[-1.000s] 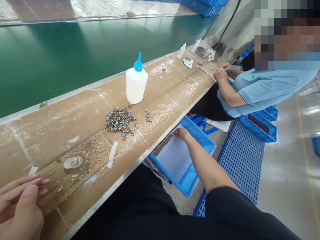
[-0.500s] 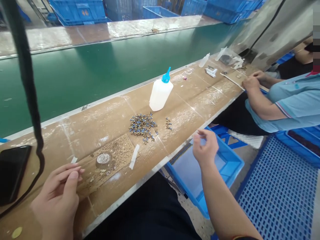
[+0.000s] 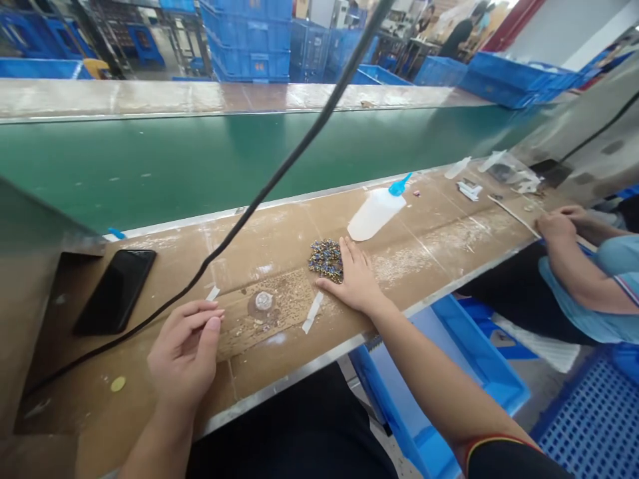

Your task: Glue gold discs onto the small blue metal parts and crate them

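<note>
Brown tabletop [image 3: 284,229]; small parts [image 3: 324,261] heaped near white bottle [image 3: 375,216];
right hand [image 3: 357,279] lies wide at their edge, best flat and gentle; left hand [image 3: 186,349] pinches narrow, holding what I cannot tell.

A: What can be counted around mid-frame?
B: One white squeeze bottle [image 3: 378,214]; one clear round dish [image 3: 263,301]; two white strips [image 3: 313,313]; one heap of small metal parts [image 3: 325,259], its pieces too crowded to count.
A: And the left side?
B: One black smartphone [image 3: 114,293]; one yellow disc [image 3: 118,384].
A: Hands?
B: Four: the wearer's left hand [image 3: 187,346] and right hand [image 3: 354,276], making two; a co-worker's hands [image 3: 556,226] at the right edge, another two.
A: Below centre, to the right?
B: One open blue bin [image 3: 499,378].
</note>
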{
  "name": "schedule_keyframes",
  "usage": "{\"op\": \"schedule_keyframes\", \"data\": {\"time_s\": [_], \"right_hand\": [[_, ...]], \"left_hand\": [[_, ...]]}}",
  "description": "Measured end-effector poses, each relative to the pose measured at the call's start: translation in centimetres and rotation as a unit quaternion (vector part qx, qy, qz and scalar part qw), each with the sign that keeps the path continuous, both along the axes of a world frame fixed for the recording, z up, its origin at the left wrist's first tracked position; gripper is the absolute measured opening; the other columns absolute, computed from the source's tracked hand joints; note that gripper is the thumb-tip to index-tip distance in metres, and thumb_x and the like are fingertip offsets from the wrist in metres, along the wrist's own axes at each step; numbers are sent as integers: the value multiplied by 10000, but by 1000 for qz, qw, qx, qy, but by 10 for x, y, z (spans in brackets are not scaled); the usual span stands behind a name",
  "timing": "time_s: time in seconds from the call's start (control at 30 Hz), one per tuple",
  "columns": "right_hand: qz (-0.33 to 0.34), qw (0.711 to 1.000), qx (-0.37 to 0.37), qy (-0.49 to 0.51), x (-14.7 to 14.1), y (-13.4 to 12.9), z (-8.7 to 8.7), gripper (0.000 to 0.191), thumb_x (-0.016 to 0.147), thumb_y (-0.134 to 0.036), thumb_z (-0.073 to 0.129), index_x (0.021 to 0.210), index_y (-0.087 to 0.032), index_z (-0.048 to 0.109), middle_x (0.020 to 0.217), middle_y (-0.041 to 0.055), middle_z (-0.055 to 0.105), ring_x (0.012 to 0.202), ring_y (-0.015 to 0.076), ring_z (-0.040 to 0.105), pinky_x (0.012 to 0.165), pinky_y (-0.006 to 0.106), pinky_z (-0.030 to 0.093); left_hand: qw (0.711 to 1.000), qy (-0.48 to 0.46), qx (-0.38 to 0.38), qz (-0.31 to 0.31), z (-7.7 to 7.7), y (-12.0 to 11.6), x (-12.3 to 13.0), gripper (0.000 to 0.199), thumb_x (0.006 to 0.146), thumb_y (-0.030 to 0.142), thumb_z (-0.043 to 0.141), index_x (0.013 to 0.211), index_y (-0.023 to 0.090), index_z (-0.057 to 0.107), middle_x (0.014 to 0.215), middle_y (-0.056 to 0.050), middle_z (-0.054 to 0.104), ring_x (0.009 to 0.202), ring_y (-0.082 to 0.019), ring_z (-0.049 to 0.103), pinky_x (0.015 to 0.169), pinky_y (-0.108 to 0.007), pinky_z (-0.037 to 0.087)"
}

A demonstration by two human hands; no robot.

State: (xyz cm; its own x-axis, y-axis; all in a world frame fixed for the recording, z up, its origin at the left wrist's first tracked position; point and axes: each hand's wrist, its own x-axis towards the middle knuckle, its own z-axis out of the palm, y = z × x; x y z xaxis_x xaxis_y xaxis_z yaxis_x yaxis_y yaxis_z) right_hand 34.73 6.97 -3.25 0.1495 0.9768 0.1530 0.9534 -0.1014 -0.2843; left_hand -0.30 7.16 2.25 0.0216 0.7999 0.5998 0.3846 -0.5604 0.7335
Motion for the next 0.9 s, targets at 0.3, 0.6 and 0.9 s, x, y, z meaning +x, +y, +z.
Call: {"op": "schedule_keyframes", "data": {"time_s": [0.3,0.6,0.9], "right_hand": [[13,999,40,26,-3,30,9,1010,913,-777,640,1669,-193,312,1691,208,350,1564,425,327,1224,652,374],[62,998,23,19,-19,47,16,599,930,-660,698,1460,-388,636,1565,76,543,1510,445,385,1199,714,326],[57,997,55,25,-28,48,18,441,940,-560,700,1317,-332,706,1425,103,623,1372,401,527,1125,652,431]], "left_hand": [[999,30,33,-29,2,-2,-2,148,954,87,666,939,210,748,1006,-3,721,953,-102,709,929,-232,575],[998,50,39,-18,7,-2,-2,150,976,107,637,917,200,739,997,-10,722,901,-96,715,813,-204,591],[996,66,50,-14,10,-1,2,166,970,122,628,876,193,744,934,-19,735,807,-103,727,702,-196,596]]}}
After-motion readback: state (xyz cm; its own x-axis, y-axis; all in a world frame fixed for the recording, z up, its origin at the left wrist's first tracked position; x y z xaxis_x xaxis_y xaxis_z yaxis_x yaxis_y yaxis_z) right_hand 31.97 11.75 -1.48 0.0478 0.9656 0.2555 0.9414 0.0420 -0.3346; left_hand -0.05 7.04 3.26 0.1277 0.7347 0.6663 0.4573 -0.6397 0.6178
